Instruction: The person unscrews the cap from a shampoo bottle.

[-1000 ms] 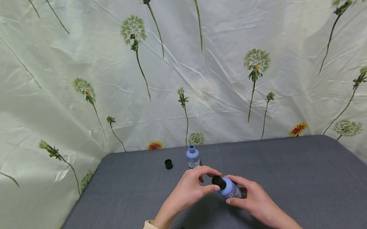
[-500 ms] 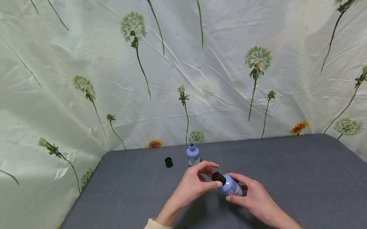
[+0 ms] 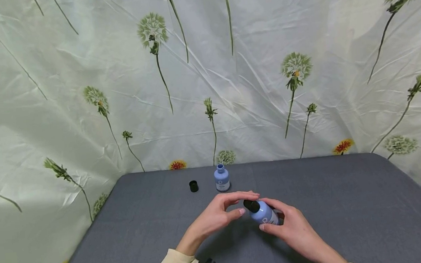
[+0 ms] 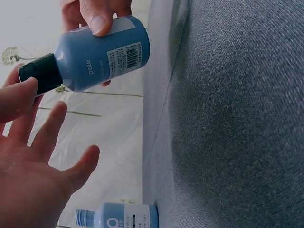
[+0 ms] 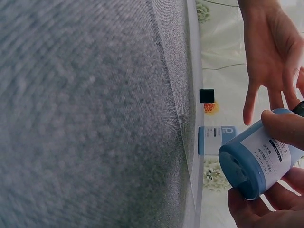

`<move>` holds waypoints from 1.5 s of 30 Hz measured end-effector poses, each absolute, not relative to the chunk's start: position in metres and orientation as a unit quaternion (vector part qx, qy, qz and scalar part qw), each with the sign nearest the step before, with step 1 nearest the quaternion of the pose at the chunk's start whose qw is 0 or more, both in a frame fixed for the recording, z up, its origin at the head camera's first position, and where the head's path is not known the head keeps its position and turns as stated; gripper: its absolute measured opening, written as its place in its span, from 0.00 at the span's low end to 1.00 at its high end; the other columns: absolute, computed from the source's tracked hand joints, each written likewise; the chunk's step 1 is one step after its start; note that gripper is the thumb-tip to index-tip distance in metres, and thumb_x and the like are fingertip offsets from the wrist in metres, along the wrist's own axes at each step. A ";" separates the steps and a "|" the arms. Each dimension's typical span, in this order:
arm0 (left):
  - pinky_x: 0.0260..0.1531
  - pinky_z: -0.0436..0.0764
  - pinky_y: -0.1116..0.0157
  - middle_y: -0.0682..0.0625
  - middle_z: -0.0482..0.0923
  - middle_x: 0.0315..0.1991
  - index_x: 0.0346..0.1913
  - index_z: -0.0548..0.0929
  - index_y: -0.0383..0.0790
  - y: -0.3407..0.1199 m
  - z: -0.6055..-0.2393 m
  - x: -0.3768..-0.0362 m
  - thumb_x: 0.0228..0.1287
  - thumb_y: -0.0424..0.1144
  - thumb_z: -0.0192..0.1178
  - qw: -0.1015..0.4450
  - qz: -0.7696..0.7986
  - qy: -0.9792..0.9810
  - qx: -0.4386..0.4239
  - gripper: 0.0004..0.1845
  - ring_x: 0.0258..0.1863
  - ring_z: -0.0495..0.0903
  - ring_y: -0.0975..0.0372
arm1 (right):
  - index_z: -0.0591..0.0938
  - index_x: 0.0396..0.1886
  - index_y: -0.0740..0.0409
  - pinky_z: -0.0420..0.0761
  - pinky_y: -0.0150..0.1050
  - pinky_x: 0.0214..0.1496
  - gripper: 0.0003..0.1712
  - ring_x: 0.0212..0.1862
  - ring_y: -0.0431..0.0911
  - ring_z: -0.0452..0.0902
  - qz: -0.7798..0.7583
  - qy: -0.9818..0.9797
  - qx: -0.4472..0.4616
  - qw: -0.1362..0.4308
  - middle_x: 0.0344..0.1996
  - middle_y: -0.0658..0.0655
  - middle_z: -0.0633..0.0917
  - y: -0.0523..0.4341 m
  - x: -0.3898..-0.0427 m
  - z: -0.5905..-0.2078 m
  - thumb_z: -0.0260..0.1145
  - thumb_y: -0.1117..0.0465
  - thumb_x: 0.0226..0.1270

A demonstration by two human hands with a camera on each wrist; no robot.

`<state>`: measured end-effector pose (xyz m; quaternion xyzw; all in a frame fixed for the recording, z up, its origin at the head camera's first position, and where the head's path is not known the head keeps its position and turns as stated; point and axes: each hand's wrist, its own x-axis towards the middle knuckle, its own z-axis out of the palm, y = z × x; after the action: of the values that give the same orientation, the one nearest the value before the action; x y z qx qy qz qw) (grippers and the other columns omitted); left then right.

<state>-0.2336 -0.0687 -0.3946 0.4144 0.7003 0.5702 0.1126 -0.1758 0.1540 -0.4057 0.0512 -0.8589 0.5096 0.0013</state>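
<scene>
A: What is the right hand (image 3: 292, 226) doing?

B: It clasps the blue bottle (image 3: 264, 215) by its body, thumb on top and fingers under, held tilted above the grey tabletop (image 3: 333, 204), the black cap (image 3: 251, 205) pointing at the left hand (image 3: 217, 214).

A: And the left?

B: A second ago its thumb and fingers were pinched round that cap. Now they have spread and straightened; the hand holds nothing, and only the thumb tip lies against the cap's side in the left wrist view.

A: How many of each thing?

B: Two blue bottles and two black caps. The second bottle (image 3: 221, 179) stands upright and uncapped near the table's far edge, with the loose cap (image 3: 193, 186) just beside it, to its left. Both have stayed put.

A: Materials?

B: The bottles are smooth, round, matte plastic with a white printed label and barcode. The tabletop is a finely woven grey cloth. Behind hangs a creased pale sheet (image 3: 117, 93) printed with dandelion heads.
</scene>
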 end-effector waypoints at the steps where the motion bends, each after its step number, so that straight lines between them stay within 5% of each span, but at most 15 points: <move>1: 0.66 0.60 0.45 0.55 0.77 0.62 0.63 0.79 0.43 -0.069 -0.394 -0.234 0.68 0.25 0.56 0.111 0.571 0.703 0.409 0.22 0.67 0.68 0.62 | 0.79 0.61 0.57 0.79 0.50 0.49 0.36 0.49 0.49 0.80 0.510 -0.859 0.051 0.000 0.53 0.59 0.82 0.154 -0.176 -0.405 0.80 0.60 0.50; 11: 0.62 0.66 0.46 0.59 0.83 0.49 0.53 0.85 0.52 -0.068 -0.389 -0.230 0.62 0.41 0.70 0.081 0.567 0.751 0.329 0.16 0.55 0.78 0.64 | 0.80 0.60 0.54 0.79 0.50 0.49 0.36 0.49 0.48 0.79 0.506 -0.861 0.045 -0.006 0.54 0.57 0.81 0.152 -0.173 -0.403 0.81 0.60 0.48; 18: 0.57 0.68 0.42 0.59 0.83 0.44 0.50 0.85 0.42 -0.067 -0.391 -0.228 0.57 0.42 0.73 0.058 0.567 0.763 0.305 0.18 0.50 0.79 0.63 | 0.80 0.60 0.56 0.80 0.50 0.48 0.35 0.49 0.49 0.80 0.510 -0.858 0.054 -0.007 0.54 0.57 0.81 0.151 -0.172 -0.403 0.81 0.59 0.49; 25: 0.58 0.69 0.46 0.58 0.82 0.49 0.53 0.83 0.55 -0.064 -0.391 -0.227 0.57 0.43 0.73 0.052 0.556 0.770 0.309 0.20 0.51 0.78 0.65 | 0.80 0.60 0.55 0.80 0.47 0.46 0.35 0.47 0.49 0.80 0.510 -0.858 0.057 -0.007 0.53 0.58 0.81 0.153 -0.174 -0.405 0.80 0.60 0.50; 35: 0.60 0.67 0.42 0.57 0.68 0.70 0.63 0.79 0.51 -0.069 -0.391 -0.230 0.65 0.36 0.65 0.095 0.541 0.742 0.385 0.24 0.67 0.67 0.63 | 0.79 0.62 0.58 0.80 0.49 0.47 0.37 0.47 0.49 0.80 0.507 -0.860 0.054 -0.022 0.54 0.59 0.81 0.155 -0.176 -0.405 0.80 0.58 0.49; 45: 0.58 0.72 0.51 0.56 0.82 0.53 0.57 0.83 0.51 -0.066 -0.393 -0.229 0.65 0.30 0.63 0.081 0.552 0.745 0.365 0.19 0.54 0.78 0.63 | 0.79 0.61 0.59 0.80 0.49 0.47 0.38 0.49 0.50 0.79 0.509 -0.858 0.061 -0.029 0.55 0.60 0.81 0.157 -0.178 -0.406 0.81 0.58 0.49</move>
<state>-0.2287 -0.0659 -0.3935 0.3652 0.7453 0.5518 0.0814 -0.1778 0.1567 -0.4058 0.0613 -0.8581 0.5089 -0.0293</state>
